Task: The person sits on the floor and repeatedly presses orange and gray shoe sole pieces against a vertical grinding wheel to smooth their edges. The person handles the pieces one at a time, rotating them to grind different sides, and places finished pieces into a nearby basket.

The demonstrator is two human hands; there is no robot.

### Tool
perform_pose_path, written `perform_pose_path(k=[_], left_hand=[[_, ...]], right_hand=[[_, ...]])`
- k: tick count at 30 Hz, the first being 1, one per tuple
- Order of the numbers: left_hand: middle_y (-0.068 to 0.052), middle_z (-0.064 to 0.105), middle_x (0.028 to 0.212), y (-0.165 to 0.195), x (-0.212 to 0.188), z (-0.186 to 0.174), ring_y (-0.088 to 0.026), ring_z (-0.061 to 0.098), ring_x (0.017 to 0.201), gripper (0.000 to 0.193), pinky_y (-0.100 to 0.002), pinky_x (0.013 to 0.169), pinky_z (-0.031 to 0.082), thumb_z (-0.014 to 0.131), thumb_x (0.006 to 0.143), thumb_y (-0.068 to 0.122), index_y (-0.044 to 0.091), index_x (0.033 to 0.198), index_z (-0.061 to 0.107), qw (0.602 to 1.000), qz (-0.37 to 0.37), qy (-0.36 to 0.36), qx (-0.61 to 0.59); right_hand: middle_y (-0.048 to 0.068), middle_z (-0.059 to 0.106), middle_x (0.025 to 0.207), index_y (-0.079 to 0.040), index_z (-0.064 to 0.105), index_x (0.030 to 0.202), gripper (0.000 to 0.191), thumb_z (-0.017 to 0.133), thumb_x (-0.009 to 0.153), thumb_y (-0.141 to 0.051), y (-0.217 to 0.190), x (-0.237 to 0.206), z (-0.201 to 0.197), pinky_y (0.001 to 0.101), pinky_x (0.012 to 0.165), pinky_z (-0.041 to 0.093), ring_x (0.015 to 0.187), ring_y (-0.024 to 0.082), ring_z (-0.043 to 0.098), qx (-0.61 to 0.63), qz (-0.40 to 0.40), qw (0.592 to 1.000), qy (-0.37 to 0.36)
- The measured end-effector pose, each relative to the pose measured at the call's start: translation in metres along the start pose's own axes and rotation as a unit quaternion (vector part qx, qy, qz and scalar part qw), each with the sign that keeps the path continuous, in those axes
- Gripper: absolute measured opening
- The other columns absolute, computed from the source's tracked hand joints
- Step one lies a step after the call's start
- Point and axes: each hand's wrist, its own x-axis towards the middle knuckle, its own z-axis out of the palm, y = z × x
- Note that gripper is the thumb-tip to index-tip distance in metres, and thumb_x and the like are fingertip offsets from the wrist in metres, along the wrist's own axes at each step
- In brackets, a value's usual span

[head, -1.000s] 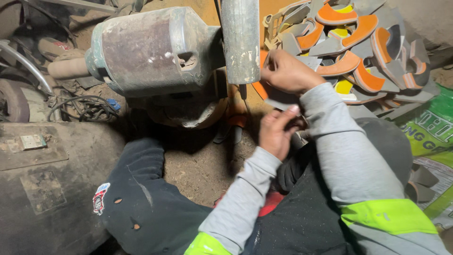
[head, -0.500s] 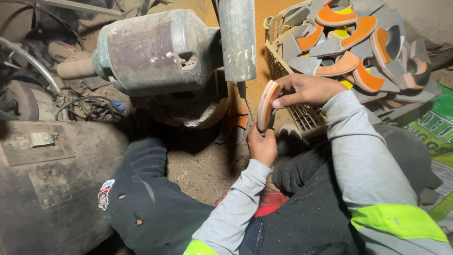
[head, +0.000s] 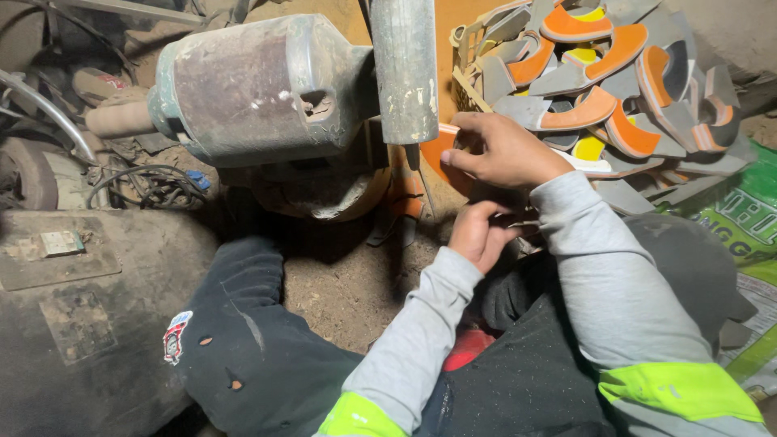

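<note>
My right hand [head: 506, 150] grips an orange curved sole piece [head: 441, 162] and holds it against the lower end of an upright grey metal cylinder [head: 405, 73] on a worn grinding machine [head: 259, 89]. Part of the piece is hidden behind the cylinder. My left hand [head: 477, 235] hangs just below, under my right wrist, with its fingers curled. Whether it holds anything is hidden. Both arms wear grey sleeves with yellow-green bands.
A basket [head: 465, 81] at the upper right holds a heap of orange and grey sole pieces [head: 599, 105]. A green printed sack [head: 740, 218] lies at the right. A dark metal housing [head: 73, 316] and cables [head: 154, 186] fill the left. My knee [head: 243, 340] rests on dusty ground [head: 348, 275].
My right hand has carried the orange piece left and up to the metal cylinder. My left hand has come off the piece's lower end and curled beneath my right wrist.
</note>
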Motion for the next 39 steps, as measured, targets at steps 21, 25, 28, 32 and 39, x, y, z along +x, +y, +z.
perform_pose_path(k=[21,25,28,32,39], left_hand=[[-0.010,0.067,0.127,-0.004,0.030,0.046,-0.026,0.062,0.118,0.052,-0.043,0.104,0.050,0.065,0.101,0.045,0.007,0.136,0.060,0.640,-0.263,0.007,-0.722],[-0.011,0.067,0.126,-0.002,0.030,0.046,-0.027,0.062,0.118,0.050,-0.044,0.103,0.050,0.065,0.102,0.044,0.006,0.133,0.061,0.623,-0.250,0.006,-0.741],[-0.010,0.067,0.126,0.000,0.031,0.045,-0.027,0.061,0.118,0.045,-0.043,0.105,0.049,0.062,0.103,0.041,0.006,0.131,0.063,0.629,-0.247,0.018,-0.737],[-0.011,0.068,0.124,-0.001,0.029,0.042,-0.028,0.062,0.116,0.040,-0.045,0.105,0.048,0.060,0.101,0.037,0.005,0.125,0.065,0.616,-0.247,0.000,-0.748],[-0.012,0.068,0.121,-0.012,0.022,0.028,-0.030,0.062,0.116,0.033,-0.047,0.107,0.045,0.055,0.087,0.013,0.003,0.117,0.067,0.611,-0.244,-0.009,-0.753]], right_hand=[[0.020,0.072,0.089,-0.008,0.067,0.110,0.020,0.066,0.090,-0.014,-0.037,0.006,0.002,0.0543,0.068,0.054,0.083,0.044,0.069,-0.363,0.007,0.931,0.027],[0.022,0.071,0.088,-0.007,0.067,0.108,0.020,0.069,0.092,-0.020,-0.038,0.007,0.001,0.0549,0.069,0.054,0.083,0.045,0.069,-0.350,0.016,0.936,0.019],[0.023,0.070,0.087,-0.003,0.065,0.105,0.035,0.077,0.086,-0.030,-0.039,0.009,0.000,0.0555,0.069,0.052,0.083,0.047,0.066,-0.317,0.012,0.948,0.018],[0.024,0.070,0.088,-0.002,0.066,0.105,0.030,0.076,0.087,-0.024,-0.037,0.010,-0.002,0.0552,0.073,0.051,0.086,0.048,0.065,-0.244,-0.038,0.968,0.038],[0.028,0.069,0.089,0.001,0.067,0.107,0.026,0.066,0.096,-0.023,-0.029,0.012,0.002,0.0538,0.077,0.052,0.086,0.049,0.065,-0.157,-0.044,0.984,0.076]])
